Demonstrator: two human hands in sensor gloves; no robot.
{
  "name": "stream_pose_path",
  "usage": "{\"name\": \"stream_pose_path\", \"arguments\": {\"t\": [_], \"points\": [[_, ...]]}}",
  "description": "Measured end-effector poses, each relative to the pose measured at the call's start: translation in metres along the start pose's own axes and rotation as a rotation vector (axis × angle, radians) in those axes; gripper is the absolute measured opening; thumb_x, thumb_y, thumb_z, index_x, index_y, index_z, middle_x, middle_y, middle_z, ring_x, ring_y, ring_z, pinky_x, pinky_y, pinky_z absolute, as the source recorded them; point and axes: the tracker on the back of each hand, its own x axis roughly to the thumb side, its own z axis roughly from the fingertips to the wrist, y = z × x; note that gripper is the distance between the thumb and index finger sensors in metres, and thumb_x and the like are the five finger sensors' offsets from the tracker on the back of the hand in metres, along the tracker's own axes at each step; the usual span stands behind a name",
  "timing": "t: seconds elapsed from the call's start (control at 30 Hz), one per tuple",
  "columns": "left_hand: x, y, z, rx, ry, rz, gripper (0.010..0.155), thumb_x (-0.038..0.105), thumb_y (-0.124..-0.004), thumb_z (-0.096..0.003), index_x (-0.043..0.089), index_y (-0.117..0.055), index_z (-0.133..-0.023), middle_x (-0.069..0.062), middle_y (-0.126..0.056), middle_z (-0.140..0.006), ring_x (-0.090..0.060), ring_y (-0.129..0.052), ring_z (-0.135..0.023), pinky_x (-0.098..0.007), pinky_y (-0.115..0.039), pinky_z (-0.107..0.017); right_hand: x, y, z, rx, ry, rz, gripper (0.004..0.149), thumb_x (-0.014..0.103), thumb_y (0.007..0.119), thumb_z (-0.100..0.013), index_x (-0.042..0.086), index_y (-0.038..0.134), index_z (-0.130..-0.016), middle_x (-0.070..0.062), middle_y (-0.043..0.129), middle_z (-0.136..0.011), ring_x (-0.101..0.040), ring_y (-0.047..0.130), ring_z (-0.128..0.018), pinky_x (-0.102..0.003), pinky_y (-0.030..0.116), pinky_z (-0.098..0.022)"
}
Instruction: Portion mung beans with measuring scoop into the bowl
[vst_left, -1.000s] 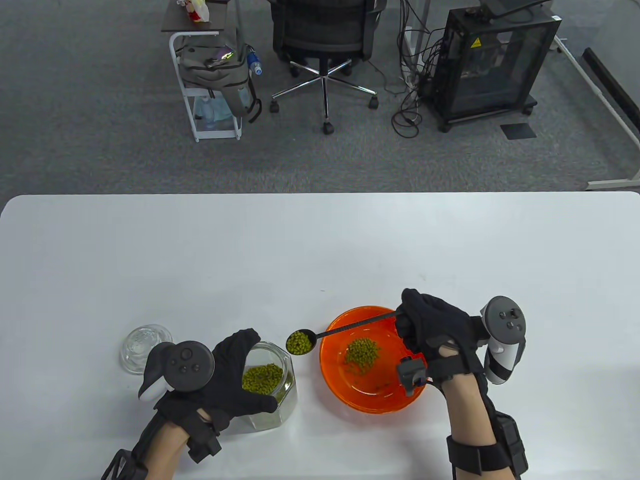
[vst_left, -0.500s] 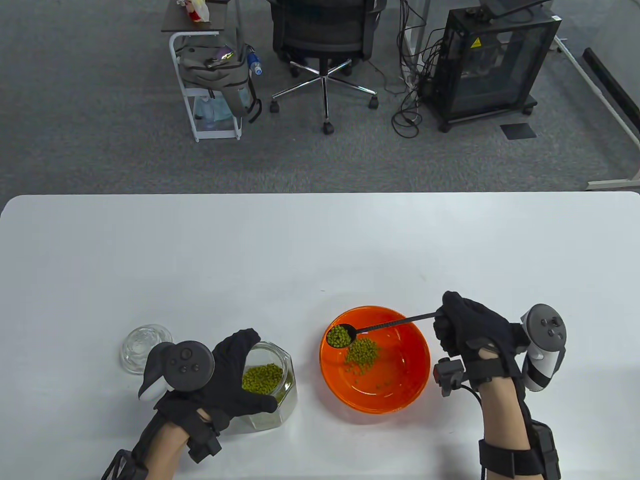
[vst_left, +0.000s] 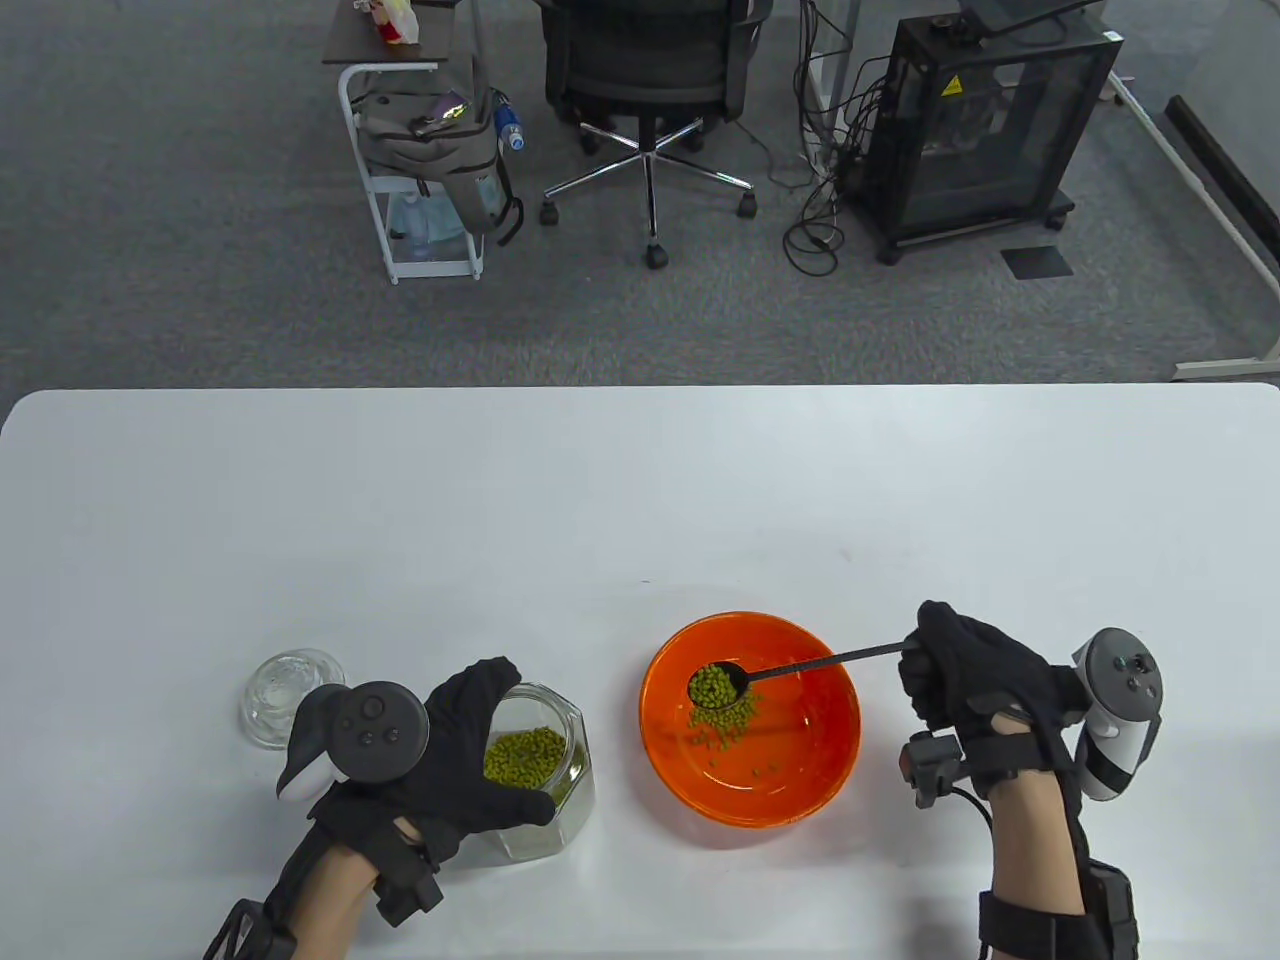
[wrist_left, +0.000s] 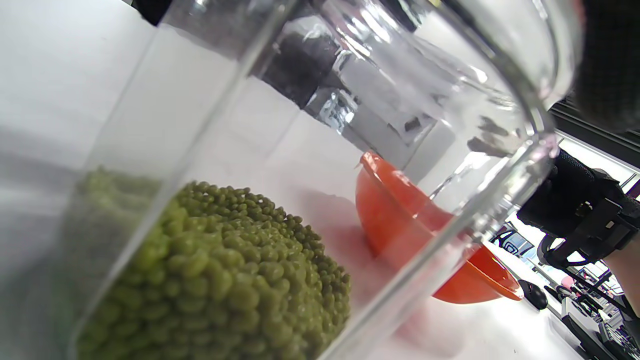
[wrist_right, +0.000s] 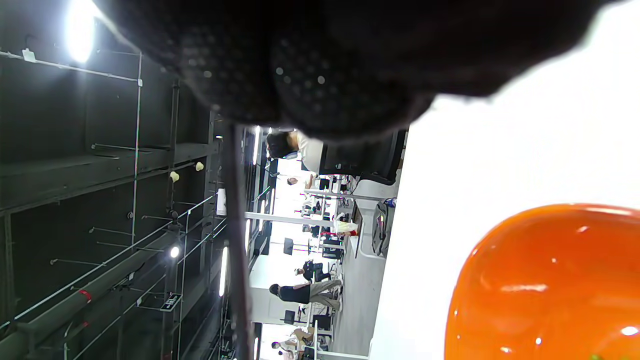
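An orange bowl (vst_left: 800, 790) sits on the white table with a small heap of green mung beans (vst_left: 722, 718) inside. My right hand (vst_left: 960, 672) grips the thin black handle of a measuring scoop (vst_left: 715, 686), whose head, full of beans, hovers over the bowl's heap. My left hand (vst_left: 465, 755) wraps around an open glass jar (vst_left: 565, 745) holding mung beans (wrist_left: 220, 280). In the left wrist view the jar wall (wrist_left: 240, 95) fills the frame, with the bowl (wrist_left: 395, 225) behind it. The right wrist view shows my glove (wrist_right: 325, 65), the handle (wrist_right: 235, 240) and the bowl's outside (wrist_right: 545, 280).
A glass jar lid (vst_left: 285, 690) lies on the table left of my left hand. The table's far edge (vst_left: 640, 390) borders a carpeted floor with an office chair (vst_left: 650, 90), a cart (vst_left: 420, 150) and a black cabinet (vst_left: 980, 120).
My right hand has carried the filled scoop rightward from beside the jar to above the bowl's centre. The left hand and jar stayed still.
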Motion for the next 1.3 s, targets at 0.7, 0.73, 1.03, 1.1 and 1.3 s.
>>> {"name": "stream_pose_path", "arguments": {"t": [0.7, 0.73, 1.03, 1.1, 1.3], "points": [[0.0, 0.0, 0.0, -0.004, -0.001, -0.004, 0.126, 0.082, -0.089, -0.0389, 0.0, -0.026, -0.11, -0.031, -0.035, -0.115, -0.062, -0.051, -0.103, -0.07, -0.056, -0.073, 0.005, 0.014, 0.006, -0.004, -0.043, 0.312, 0.042, 0.047, 0.082, -0.048, 0.009, 0.1, -0.048, -0.014, 0.102, -0.038, -0.02, 0.098, -0.013, -0.033, 0.086, -0.01], [0.0, 0.0, 0.0, -0.004, -0.001, -0.004, 0.126, 0.082, -0.089, -0.0388, 0.0, -0.025, -0.11, -0.031, -0.035, -0.115, -0.062, -0.051, -0.104, -0.07, -0.056, -0.073, 0.006, 0.017, 0.007, -0.005, -0.058, 0.338, 0.042, 0.047, 0.082, -0.048, 0.009, 0.1, -0.048, -0.014, 0.102, -0.039, -0.02, 0.099, -0.013, -0.033, 0.086, -0.01], [0.0, 0.0, 0.0, -0.005, 0.0, -0.005, 0.126, 0.082, -0.089, -0.0388, 0.0, -0.025, -0.11, -0.031, -0.035, -0.115, -0.062, -0.051, -0.104, -0.07, -0.056, -0.073, 0.021, 0.044, 0.019, -0.047, -0.219, 0.558, 0.042, 0.048, 0.083, -0.048, 0.01, 0.1, -0.049, -0.014, 0.102, -0.04, -0.021, 0.099, -0.014, -0.034, 0.087, -0.011], [0.0, 0.0, 0.0, -0.005, 0.0, -0.006, 0.125, 0.082, -0.089, -0.0391, 0.0, -0.025, -0.11, -0.031, -0.034, -0.115, -0.062, -0.051, -0.103, -0.07, -0.056, -0.073, 0.025, 0.05, 0.023, -0.054, -0.263, 0.593, 0.042, 0.048, 0.083, -0.047, 0.01, 0.101, -0.049, -0.014, 0.102, -0.04, -0.021, 0.099, -0.014, -0.034, 0.087, -0.011], [0.0, 0.0, 0.0, -0.005, 0.0, -0.005, 0.126, 0.082, -0.089, -0.0391, 0.0, -0.025, -0.11, -0.031, -0.034, -0.115, -0.062, -0.051, -0.104, -0.07, -0.056, -0.073, 0.04, 0.07, 0.038, -0.024, -0.473, 0.696, 0.042, 0.049, 0.083, -0.046, 0.011, 0.101, -0.049, -0.013, 0.102, -0.041, -0.022, 0.099, -0.015, -0.034, 0.086, -0.012]]}}
